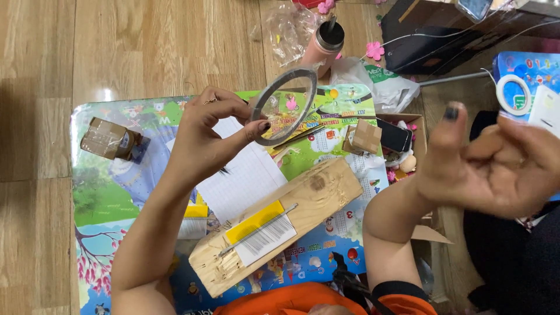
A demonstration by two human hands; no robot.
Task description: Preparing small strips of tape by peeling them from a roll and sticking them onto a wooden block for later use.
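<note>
My left hand [207, 131] is raised over the mat and pinches the lower left rim of a thin grey roll of clear tape [286, 105], held upright so I see through its hole. My right hand [496, 160] is up at the right with fingers spread and nothing in it; its thumb has dark nail polish. Below both hands a pale wooden block [315, 195] lies slantwise on a colourful play mat [105, 192], with a yellow and white label [259, 230] and a thin metal rod [256, 230] on top.
A sheet of squared paper [248, 178] lies under my left hand. A small cardboard box [108, 139] sits at the mat's left, another [366, 136] beside a dark phone [394, 134]. Behind are a pink bottle [324, 46], plastic bags, a white tape ring [513, 94] and wooden floor.
</note>
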